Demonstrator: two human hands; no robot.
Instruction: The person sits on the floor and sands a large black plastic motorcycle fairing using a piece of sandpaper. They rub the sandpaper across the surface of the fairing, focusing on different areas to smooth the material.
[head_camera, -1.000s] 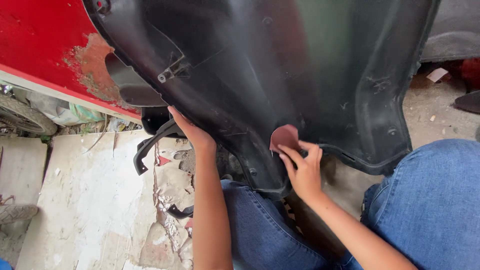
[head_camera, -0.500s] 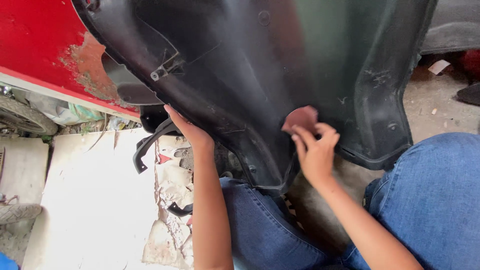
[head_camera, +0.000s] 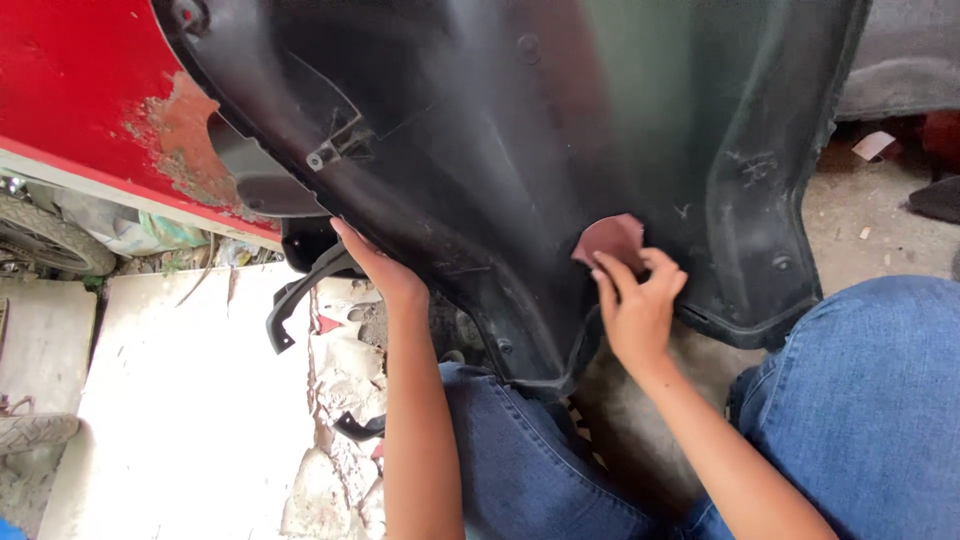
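Observation:
A large black plastic vehicle panel (head_camera: 480, 130) leans over my knees and fills the top of the view. My right hand (head_camera: 636, 305) presses a small reddish-brown piece of sandpaper (head_camera: 607, 240) flat against the panel's lower middle. My left hand (head_camera: 375, 268) grips the panel's lower left edge, fingers curled behind it. My legs in blue jeans (head_camera: 860, 410) sit under the panel.
A red body part (head_camera: 70, 90) with a rusty, peeling patch (head_camera: 185, 130) lies at the upper left. A white slab (head_camera: 170, 400) with cracked paint covers the ground at left. A tyre (head_camera: 45, 240) shows at the far left. Dirt ground and scraps lie at right.
My right hand has slid the sandpaper up and to the right across the panel. My left hand has stayed on the panel's edge.

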